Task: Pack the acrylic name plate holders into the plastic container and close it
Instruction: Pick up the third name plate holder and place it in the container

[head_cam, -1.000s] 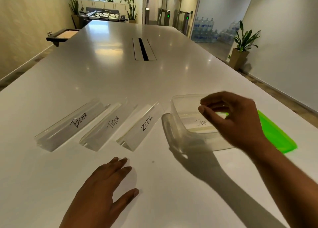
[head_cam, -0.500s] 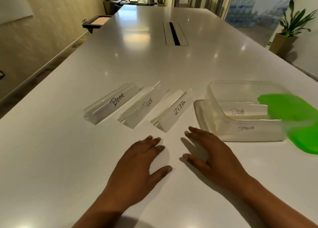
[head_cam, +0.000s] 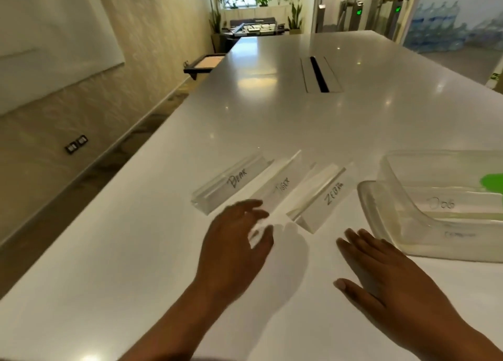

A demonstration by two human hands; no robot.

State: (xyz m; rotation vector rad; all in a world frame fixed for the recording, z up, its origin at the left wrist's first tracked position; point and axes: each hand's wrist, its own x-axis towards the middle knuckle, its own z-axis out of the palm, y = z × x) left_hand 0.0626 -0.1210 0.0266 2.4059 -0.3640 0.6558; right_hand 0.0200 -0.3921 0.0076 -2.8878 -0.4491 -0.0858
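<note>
Three clear acrylic name plate holders lie side by side on the white table: BEAR [head_cam: 234, 182], TIGER [head_cam: 283, 186] and ZEBRA [head_cam: 326, 197]. My left hand [head_cam: 236, 238] is at the near end of the TIGER holder, which shows between thumb and curled fingers; the hand is blurred. Flat on the table, fingers spread, my right hand [head_cam: 381, 276] lies just in front of the clear plastic container [head_cam: 408, 232]. A DOG holder [head_cam: 441, 204] lies inside the container. The green lid [head_cam: 493, 182] shows at the right edge behind it.
The long white table [head_cam: 272, 121] runs far ahead, with a cable slot [head_cam: 318, 74] in its middle. Its left edge drops to the floor beside a wall. A small dark tray [head_cam: 204, 63] juts out at the far left edge.
My left hand has moved forward from the bare table to the near end of the TIGER holder. My right hand stays flat near the container. The view has swung left.
</note>
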